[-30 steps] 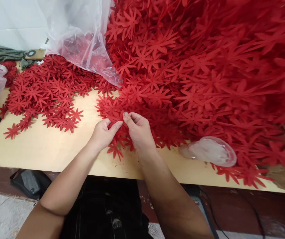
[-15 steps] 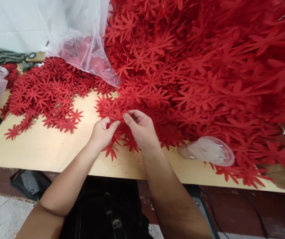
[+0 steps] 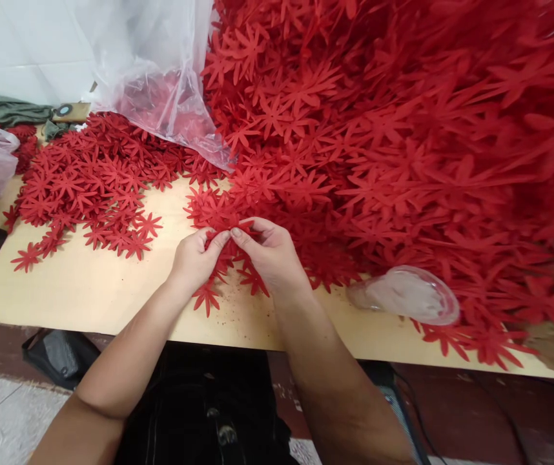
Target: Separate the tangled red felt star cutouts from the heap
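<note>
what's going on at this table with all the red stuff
A person is pinching a red flower-shaped piece between the thumbs and fingers of the left hand and right hand, thumbs nearly meeting. A large pile of similar pieces spreads behind and to the right, and a smaller heap lies to the left on the table.

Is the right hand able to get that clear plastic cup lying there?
Probably yes: nothing seems to cover the clear plastic cup, and bare tabletop lies in front of it. The right hand is busy pinching a red flower.
</note>
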Demonstrator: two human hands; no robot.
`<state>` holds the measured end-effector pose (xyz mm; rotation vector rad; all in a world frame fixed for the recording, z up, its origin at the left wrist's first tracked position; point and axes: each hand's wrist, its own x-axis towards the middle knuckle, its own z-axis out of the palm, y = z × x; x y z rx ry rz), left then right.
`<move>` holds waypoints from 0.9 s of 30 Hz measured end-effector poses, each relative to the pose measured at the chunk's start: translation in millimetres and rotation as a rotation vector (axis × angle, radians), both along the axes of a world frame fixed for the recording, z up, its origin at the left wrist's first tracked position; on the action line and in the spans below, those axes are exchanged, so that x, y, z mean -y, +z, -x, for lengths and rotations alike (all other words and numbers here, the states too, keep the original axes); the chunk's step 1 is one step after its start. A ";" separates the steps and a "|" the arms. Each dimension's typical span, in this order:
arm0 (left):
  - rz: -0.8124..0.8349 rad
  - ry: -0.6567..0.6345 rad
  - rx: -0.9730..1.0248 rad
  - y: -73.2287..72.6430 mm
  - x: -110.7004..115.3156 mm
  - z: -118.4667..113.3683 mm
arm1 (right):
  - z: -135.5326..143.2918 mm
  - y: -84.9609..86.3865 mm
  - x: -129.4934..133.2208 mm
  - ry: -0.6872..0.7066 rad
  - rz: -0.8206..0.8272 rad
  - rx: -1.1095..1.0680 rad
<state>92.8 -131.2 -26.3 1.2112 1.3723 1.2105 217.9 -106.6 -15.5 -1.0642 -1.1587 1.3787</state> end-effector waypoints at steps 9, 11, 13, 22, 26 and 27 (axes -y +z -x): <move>0.013 0.046 0.174 14.7 -1.0 6.7 | -11.1 -1.8 -5.7 -0.195 -0.007 0.075; 0.043 -0.047 0.225 19.0 -2.0 2.3 | -7.8 -1.2 -3.1 -0.138 -0.014 0.081; 0.052 -0.113 0.246 22.1 -3.2 -2.7 | -3.6 -1.4 -1.2 -0.068 -0.030 0.064; 0.009 0.096 0.423 20.3 -6.8 -0.3 | 5.6 -0.7 4.6 0.094 0.016 -0.095; 0.056 0.156 0.550 21.2 -4.3 -3.9 | 6.7 0.4 5.9 0.044 -0.006 -0.044; 0.069 0.168 0.570 21.4 -4.2 -4.5 | 6.5 0.4 6.3 0.037 -0.003 -0.019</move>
